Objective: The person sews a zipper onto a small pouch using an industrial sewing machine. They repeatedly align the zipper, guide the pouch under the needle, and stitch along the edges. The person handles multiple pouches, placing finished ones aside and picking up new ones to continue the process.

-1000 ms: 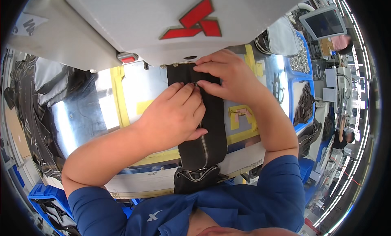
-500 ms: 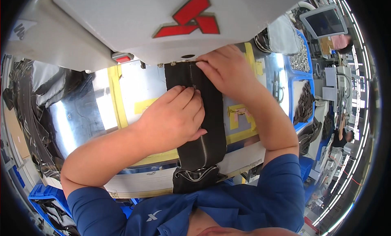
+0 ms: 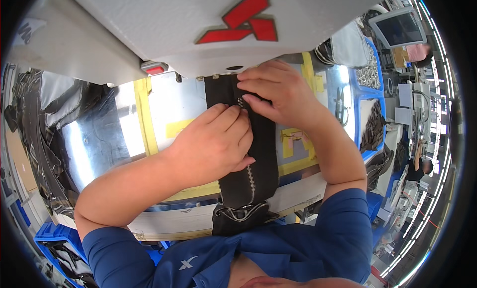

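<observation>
A long black fabric strip with a metal zipper (image 3: 266,173) lies across the worktable, its far end under the white sewing machine head (image 3: 164,19). My left hand (image 3: 211,139) is curled over the strip's middle, fingertips bent onto the zipper; the fabric beneath the palm is hidden. Farther up, close under the machine, my right hand (image 3: 280,96) rests on the strip's right side. Its fingers stretch left across the fabric, with a gap between them and the thumb, which lies beside the zipper teeth. The strip's near end hangs folded at the table edge, showing a curved zipper.
Yellow tape (image 3: 144,114) marks the shiny table. Dark garment pieces (image 3: 37,144) are heaped at left. Blue bins (image 3: 380,91) at right hold metal parts and dark pieces; another blue bin (image 3: 54,233) stands lower left. A monitor (image 3: 397,27) is at upper right.
My right hand has drawn slightly nearer, its thumb moving down away from the fingers. More zipper teeth show between my hands. My left hand stays nearly in place.
</observation>
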Available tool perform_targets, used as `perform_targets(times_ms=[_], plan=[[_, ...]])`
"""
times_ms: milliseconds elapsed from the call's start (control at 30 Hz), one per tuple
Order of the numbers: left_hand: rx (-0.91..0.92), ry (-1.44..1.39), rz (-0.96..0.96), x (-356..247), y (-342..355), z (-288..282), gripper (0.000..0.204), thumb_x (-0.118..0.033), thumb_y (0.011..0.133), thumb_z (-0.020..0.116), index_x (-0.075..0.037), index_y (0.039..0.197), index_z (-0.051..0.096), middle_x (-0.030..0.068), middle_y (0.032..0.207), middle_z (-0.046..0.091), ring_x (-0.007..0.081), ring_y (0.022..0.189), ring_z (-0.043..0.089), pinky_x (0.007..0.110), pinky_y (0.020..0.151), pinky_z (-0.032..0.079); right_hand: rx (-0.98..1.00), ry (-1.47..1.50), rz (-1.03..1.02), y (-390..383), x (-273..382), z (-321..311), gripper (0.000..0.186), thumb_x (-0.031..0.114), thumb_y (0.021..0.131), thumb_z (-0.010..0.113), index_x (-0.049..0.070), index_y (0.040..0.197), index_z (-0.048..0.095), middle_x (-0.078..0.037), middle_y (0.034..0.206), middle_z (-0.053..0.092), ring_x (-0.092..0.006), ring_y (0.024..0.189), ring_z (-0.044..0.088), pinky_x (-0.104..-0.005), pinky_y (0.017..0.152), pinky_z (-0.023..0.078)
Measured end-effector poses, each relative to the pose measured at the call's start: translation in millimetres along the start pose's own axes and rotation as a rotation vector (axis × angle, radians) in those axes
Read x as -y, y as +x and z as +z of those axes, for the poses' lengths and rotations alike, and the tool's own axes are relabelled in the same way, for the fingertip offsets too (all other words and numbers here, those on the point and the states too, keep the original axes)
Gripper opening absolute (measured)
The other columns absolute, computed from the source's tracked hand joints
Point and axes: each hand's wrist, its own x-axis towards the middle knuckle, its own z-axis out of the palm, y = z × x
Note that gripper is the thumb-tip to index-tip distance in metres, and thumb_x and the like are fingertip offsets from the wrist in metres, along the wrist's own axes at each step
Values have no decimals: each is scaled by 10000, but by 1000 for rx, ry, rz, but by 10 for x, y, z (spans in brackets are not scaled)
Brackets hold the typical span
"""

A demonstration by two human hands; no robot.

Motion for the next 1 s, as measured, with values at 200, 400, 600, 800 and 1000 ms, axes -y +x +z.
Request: perform_targets(times_ms=[200,400,600,800,1000], plan=[[7,-15,-5,5,-3,-7,629,-453,760,836,39,1133,716,194,1215,708,334,1158,666,460,1051,533,9,-62,-18,49,54,-18,219,147,817,806,78,1022,772,-24,1162,764,-253,1016,713,-410,915,571],[-11,-42,-35,15,-4,-6,644,-443,746,852,46,1141,712,196,1216,701,347,1158,669,451,1035,548,50,-89,-21,47,60,0,234,163,827,805,73,1039,768,-20,1173,767,-238,1034,715,-397,911,566],[-99,34,-182,82,-1,-17,708,-445,762,869,57,1228,690,208,1277,687,378,1182,672,456,1015,565,59,-128,-65,33,44,-21,220,183,849,810,80,1041,772,-14,1179,768,-217,1057,712,-385,924,558],[-43,55,-233,126,25,-36,731,-456,761,870,48,1257,683,196,1353,675,382,1217,655,475,1029,541,3,-94,-27,24,83,-4,249,131,819,830,69,1055,784,-37,1182,770,-257,988,720,-410,850,567],[59,57,-285,95,74,-119,717,-461,755,873,18,1256,689,161,1411,656,343,1258,625,460,1021,502,72,-125,-26,-38,102,-43,198,146,837,829,89,1020,781,-11,1150,776,-233,932,739,-399,798,591]])
